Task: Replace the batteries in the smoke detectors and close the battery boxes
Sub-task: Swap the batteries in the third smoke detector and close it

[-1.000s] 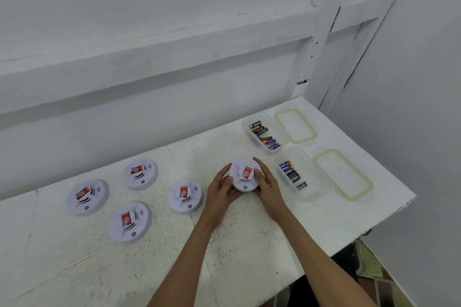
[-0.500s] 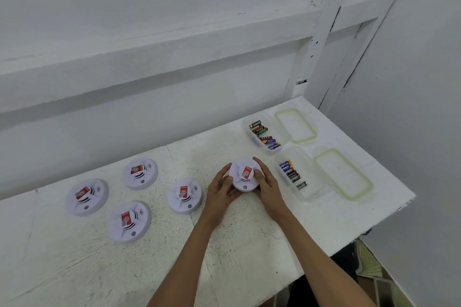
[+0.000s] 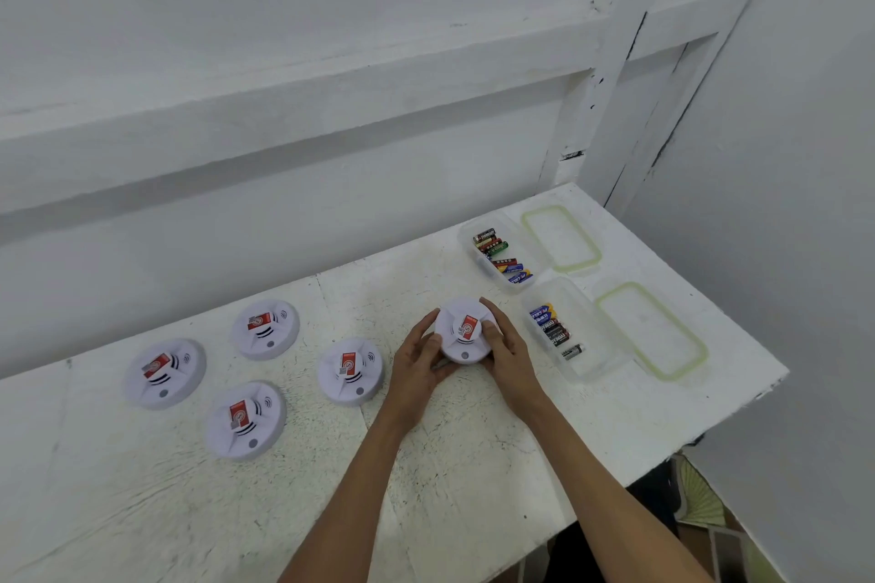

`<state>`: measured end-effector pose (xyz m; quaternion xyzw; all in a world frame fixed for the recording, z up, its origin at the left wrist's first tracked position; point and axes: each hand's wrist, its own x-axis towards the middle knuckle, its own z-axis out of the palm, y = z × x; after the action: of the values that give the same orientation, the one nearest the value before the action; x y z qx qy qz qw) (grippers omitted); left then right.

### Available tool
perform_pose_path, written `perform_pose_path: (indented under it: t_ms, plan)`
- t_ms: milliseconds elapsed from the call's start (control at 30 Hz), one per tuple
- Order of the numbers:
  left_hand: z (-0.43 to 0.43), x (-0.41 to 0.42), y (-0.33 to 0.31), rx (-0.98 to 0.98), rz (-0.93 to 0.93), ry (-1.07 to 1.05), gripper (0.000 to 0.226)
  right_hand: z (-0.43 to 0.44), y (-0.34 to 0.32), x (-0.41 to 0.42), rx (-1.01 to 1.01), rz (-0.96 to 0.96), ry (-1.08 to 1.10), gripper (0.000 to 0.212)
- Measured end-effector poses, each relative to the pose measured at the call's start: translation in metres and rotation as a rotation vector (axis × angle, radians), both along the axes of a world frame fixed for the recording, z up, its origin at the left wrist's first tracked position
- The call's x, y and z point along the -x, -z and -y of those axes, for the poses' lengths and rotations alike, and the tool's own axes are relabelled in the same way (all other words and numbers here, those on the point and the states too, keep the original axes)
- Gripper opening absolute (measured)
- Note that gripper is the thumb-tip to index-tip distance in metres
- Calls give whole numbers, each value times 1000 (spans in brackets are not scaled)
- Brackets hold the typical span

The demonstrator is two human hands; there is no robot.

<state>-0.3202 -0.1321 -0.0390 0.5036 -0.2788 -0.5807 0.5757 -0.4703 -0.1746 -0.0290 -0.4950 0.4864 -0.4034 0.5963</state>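
Table (image 3: 473,464): white round detector (image 3: 453,316), red label (image 3: 468,328)

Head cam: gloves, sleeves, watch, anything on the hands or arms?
Nothing worn shows. The left hand and right hand are bare: no gloves, rings or tape. No watch or band at either wrist. The left forearm and right forearm are bare down to the frame's bottom edge; no sleeve in view.
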Motion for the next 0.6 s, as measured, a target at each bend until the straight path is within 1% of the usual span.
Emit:
perform_pose_path:
  t_ms: [200,600]
  plan:
    - [0,0,0,0,-2,2,41,-1,-2,0,-23,25,7,41]
    - [-1,0,-2,6,-15,-3,40,-1,-3,0,-13,16,13,41]
